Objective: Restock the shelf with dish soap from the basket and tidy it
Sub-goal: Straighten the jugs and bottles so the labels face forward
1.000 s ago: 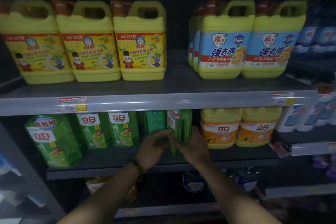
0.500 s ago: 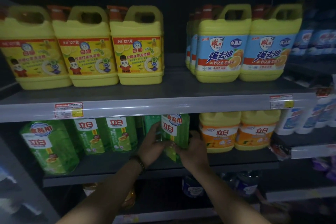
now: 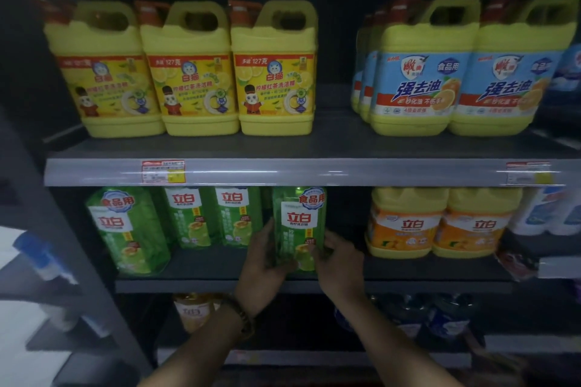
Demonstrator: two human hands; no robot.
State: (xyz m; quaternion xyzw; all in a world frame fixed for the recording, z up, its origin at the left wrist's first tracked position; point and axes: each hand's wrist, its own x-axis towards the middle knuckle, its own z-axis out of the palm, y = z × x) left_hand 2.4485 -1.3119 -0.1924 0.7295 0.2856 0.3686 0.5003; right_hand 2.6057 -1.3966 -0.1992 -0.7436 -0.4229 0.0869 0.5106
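On the middle shelf [image 3: 204, 267], I see both hands around one green dish soap bottle [image 3: 298, 223], which is upright with its label facing me. The left hand [image 3: 264, 261] wraps the bottle's left side, and its fingers [image 3: 283, 265] curl under the lower edge. The right hand [image 3: 341, 261] grips the lower right side, fingers bent against the plastic. The bottle sits between the other green bottles [image 3: 191, 217] on its left and two orange-labelled jugs [image 3: 405, 223] on its right, apart from both. I cannot tell whether its base touches the shelf. A beaded bracelet [image 3: 242, 317] circles the left wrist. On the upper shelf [image 3: 330, 141] stand three yellow jugs [image 3: 195, 72] and, well apart to the right, blue-labelled jugs [image 3: 421, 72].
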